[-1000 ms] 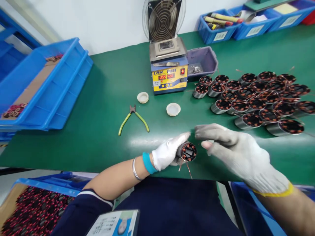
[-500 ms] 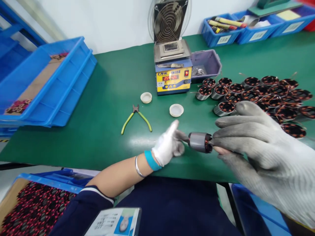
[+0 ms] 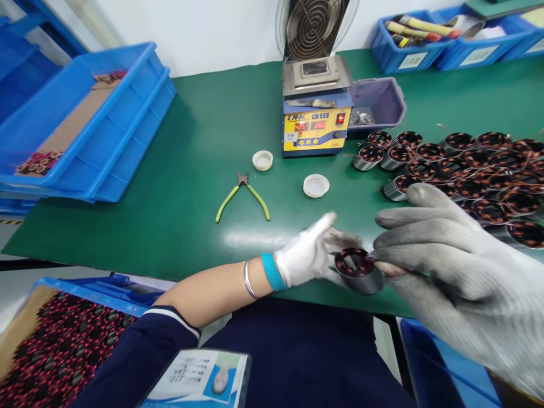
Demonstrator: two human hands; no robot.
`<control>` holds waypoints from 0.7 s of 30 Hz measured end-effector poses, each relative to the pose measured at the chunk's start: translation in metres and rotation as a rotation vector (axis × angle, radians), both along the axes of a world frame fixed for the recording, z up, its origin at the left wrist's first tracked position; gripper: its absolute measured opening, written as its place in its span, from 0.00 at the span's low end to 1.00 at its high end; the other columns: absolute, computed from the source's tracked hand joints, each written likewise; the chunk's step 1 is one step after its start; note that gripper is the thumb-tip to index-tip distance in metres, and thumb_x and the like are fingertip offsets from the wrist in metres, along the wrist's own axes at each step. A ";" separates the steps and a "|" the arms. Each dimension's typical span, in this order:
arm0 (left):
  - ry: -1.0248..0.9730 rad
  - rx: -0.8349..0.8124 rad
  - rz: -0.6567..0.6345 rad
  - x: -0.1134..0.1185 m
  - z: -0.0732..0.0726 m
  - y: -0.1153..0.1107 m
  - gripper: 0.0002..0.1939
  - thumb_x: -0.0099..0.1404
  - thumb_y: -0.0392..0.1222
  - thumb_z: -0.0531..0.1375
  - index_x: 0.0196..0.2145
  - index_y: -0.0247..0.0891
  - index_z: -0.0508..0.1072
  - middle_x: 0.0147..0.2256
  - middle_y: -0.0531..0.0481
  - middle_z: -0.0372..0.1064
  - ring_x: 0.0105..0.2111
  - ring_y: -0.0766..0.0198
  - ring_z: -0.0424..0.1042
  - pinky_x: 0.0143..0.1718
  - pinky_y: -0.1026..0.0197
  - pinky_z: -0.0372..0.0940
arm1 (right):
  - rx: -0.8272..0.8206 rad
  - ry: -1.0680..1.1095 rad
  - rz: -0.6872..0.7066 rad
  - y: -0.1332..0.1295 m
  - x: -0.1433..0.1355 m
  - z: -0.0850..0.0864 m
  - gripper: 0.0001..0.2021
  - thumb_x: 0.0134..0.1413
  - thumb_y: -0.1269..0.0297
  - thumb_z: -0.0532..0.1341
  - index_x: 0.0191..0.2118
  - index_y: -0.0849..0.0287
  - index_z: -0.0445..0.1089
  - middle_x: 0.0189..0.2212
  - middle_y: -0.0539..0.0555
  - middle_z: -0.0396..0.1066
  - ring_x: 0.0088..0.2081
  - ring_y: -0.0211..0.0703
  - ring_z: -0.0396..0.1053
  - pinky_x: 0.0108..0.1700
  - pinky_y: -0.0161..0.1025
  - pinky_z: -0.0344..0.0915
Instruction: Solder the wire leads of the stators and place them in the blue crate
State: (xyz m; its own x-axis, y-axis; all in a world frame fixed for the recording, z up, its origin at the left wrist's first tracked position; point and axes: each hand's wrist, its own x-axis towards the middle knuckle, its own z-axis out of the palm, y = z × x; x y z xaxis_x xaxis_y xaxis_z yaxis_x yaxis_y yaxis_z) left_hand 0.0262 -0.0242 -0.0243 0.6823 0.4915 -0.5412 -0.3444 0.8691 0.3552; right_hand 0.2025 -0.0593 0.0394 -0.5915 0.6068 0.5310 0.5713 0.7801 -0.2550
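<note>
A motor stator (image 3: 361, 279), a grey metal cylinder with copper windings inside, is held above the front of the green bench with its open end tilted up. My left hand (image 3: 309, 254), in a white glove, has its fingers around the stator's left and far side, partly hidden behind it. My right hand (image 3: 446, 255), in a grey-stained glove with a bare thumb tip, is closed at the stator's right rim. Whether a wire is between those fingertips is too small to tell. Green-handled cutting pliers (image 3: 243, 195) lie spread on the bench to the left.
Several stators (image 3: 471, 187) stand at the right, thin wires sticking out. Behind are a solder pot (image 3: 318, 127) and a purple bin (image 3: 380, 105). Two small white dishes, a lid-like one (image 3: 315, 186) and another (image 3: 262, 160), sit mid-bench. Blue crates (image 3: 127, 130) are left.
The stator has turned from lying sideways to open end up, and my left hand has moved right and closed round it. The view has shifted slightly.
</note>
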 end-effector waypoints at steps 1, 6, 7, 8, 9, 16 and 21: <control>-0.078 0.008 -0.154 0.000 -0.003 -0.001 0.25 0.67 0.58 0.49 0.29 0.35 0.74 0.29 0.41 0.73 0.25 0.56 0.74 0.24 0.55 0.69 | -0.013 0.015 -0.016 0.000 0.001 -0.002 0.04 0.58 0.68 0.58 0.39 0.55 0.66 0.35 0.54 0.71 0.48 0.46 0.70 0.68 0.57 0.52; -0.208 0.075 -0.183 -0.007 -0.001 0.000 0.26 0.62 0.64 0.53 0.34 0.36 0.74 0.32 0.44 0.72 0.29 0.53 0.76 0.27 0.52 0.71 | -0.082 0.152 -0.112 0.000 0.003 -0.007 0.05 0.56 0.72 0.59 0.37 0.54 0.67 0.33 0.52 0.72 0.48 0.45 0.71 0.65 0.53 0.59; -0.187 0.064 -0.100 -0.008 0.000 0.001 0.26 0.64 0.63 0.52 0.31 0.36 0.73 0.30 0.45 0.71 0.29 0.55 0.75 0.28 0.53 0.71 | -0.097 0.178 -0.125 0.000 0.003 -0.008 0.05 0.56 0.72 0.59 0.36 0.53 0.67 0.33 0.52 0.72 0.48 0.45 0.71 0.64 0.53 0.61; -0.163 0.056 -0.023 -0.008 0.000 0.002 0.26 0.65 0.62 0.51 0.27 0.35 0.72 0.28 0.46 0.70 0.28 0.58 0.74 0.29 0.56 0.71 | -0.112 0.199 -0.133 0.001 0.001 -0.009 0.05 0.56 0.72 0.59 0.36 0.53 0.67 0.32 0.52 0.71 0.48 0.46 0.71 0.63 0.53 0.62; -0.142 0.067 0.008 -0.007 -0.002 0.003 0.27 0.65 0.63 0.50 0.25 0.36 0.70 0.27 0.47 0.69 0.27 0.61 0.73 0.28 0.59 0.70 | -0.124 0.212 -0.135 0.001 0.000 -0.009 0.05 0.56 0.72 0.59 0.36 0.53 0.67 0.32 0.52 0.71 0.48 0.46 0.72 0.63 0.54 0.62; -0.105 0.229 -0.456 -0.004 -0.010 -0.003 0.30 0.66 0.62 0.48 0.24 0.33 0.73 0.19 0.44 0.69 0.11 0.65 0.61 0.10 0.65 0.49 | -0.197 0.272 -0.110 0.002 -0.004 -0.020 0.05 0.56 0.73 0.59 0.34 0.54 0.66 0.32 0.51 0.71 0.48 0.42 0.71 0.63 0.47 0.62; -0.090 0.214 -0.078 -0.005 0.004 -0.007 0.19 0.66 0.55 0.52 0.32 0.37 0.72 0.25 0.49 0.72 0.18 0.64 0.69 0.15 0.65 0.61 | 0.055 0.226 -0.131 0.003 0.000 -0.022 0.07 0.52 0.70 0.62 0.38 0.55 0.67 0.33 0.55 0.70 0.46 0.51 0.71 0.60 0.60 0.61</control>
